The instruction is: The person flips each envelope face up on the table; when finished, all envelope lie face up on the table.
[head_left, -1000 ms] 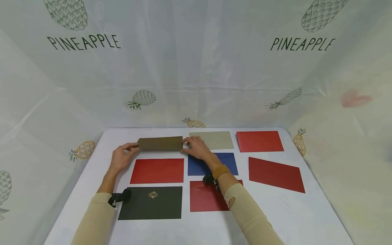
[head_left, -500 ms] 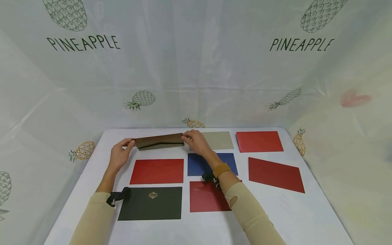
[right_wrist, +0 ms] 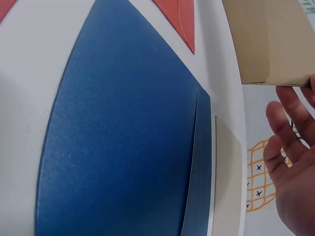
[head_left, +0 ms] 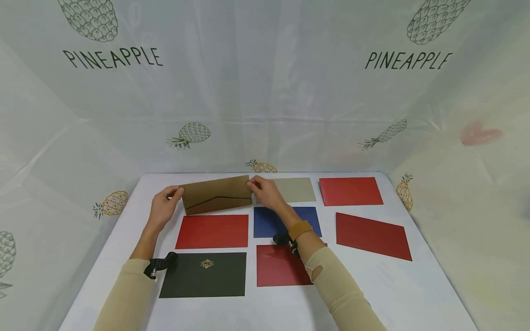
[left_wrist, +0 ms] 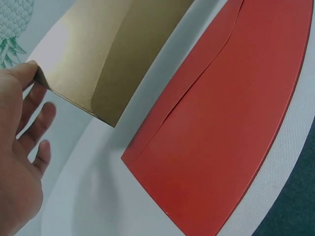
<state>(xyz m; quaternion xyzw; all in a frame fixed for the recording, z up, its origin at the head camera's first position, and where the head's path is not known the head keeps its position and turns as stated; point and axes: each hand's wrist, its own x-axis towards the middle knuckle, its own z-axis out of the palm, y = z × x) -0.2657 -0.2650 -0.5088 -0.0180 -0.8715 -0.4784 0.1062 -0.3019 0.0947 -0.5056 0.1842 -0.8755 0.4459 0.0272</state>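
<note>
In the head view, the person holds the brown envelope (head_left: 217, 192) up at 11 o'clock on the white table (head_left: 414, 299). It is tilted. The left hand (head_left: 162, 209) pinches its 9 o'clock end, and the right hand (head_left: 267, 193) pinches its 3 o'clock end. 0.5 seconds ago it looked thin; now its wide side with the flap line shows. That seems to let the person see the flap side well. From it, the bright red envelope (head_left: 213, 231) is at 6 o'clock and the blue envelope (head_left: 267, 225) at 4 o'clock.

In the left wrist view, the fingertips pinch 1 corner; the lower fingers are spread and hold nothing. The bright red envelope lies apart at 3 o'clock.

In the right wrist view, the brown envelope is at 2 o'clock. The lower fingers are spread; the pinch is cut off, so this view cannot tell it.
</note>
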